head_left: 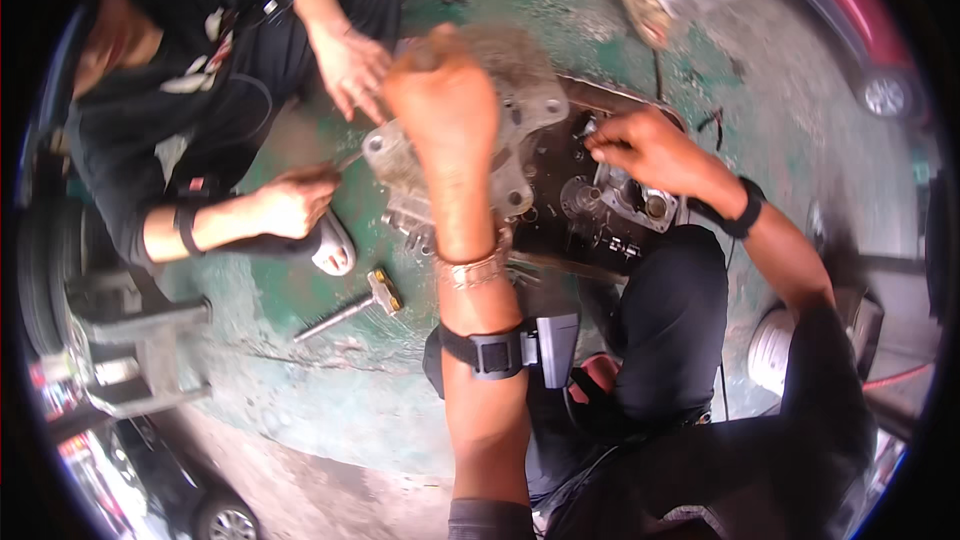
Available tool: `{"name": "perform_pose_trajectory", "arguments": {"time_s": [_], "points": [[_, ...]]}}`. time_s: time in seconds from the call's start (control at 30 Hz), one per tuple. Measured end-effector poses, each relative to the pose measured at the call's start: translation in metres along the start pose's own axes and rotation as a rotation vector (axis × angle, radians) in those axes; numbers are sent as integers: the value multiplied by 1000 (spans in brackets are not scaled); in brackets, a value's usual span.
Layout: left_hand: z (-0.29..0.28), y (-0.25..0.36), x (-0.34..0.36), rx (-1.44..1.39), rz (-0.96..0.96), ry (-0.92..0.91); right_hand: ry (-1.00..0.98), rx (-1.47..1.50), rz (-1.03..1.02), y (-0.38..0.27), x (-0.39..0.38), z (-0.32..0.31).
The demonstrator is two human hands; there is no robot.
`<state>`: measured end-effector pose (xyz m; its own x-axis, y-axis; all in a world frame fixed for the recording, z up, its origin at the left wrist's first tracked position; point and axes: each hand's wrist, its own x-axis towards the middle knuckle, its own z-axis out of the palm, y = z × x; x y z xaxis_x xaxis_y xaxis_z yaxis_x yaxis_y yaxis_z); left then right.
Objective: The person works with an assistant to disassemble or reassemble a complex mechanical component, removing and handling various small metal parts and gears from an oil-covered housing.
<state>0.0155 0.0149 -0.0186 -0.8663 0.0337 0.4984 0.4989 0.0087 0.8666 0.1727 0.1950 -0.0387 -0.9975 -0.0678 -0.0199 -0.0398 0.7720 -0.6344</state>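
My left hand (445, 90), somewhat blurred, is closed above a large grey metal casting (535, 90) with bolt holes in its lugs. What it holds, if anything, I cannot make out. To the right, my right hand (655, 150) has its fingers pinched together over a dark tray (545, 230) of metal parts. Something small and shiny shows at its fingertips, too small to name. Below that hand lies a light metal housing (655, 208) with round openings. A flanged round part (580, 195) sits beside it in the tray.
Across the casting, a co-worker's open hand (350, 65) reaches toward it; their other hand (295, 202) grips a thin rod-like tool. A hammer (378, 295) lies on the green floor. A grey step stool (150, 355) stands left. Another person's shoe (643, 12) is at the back.
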Motion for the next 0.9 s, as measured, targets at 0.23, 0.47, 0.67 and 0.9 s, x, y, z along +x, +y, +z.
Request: {"name": "perform_pose_trajectory", "arguments": {"time_s": [0.23,0.47,0.67,0.9], "points": [[-3,40,0,-11,-177,104,-59,-34,-239,-73,-21,68],[-19,52,2,-72,-260,136,181,231,499,-16,-38,245],[-25,48,10,-78,-304,183,184,200,612,8,-46,262],[-19,40,16,-77,-252,210,187,193,659,9,-44,261]]}}
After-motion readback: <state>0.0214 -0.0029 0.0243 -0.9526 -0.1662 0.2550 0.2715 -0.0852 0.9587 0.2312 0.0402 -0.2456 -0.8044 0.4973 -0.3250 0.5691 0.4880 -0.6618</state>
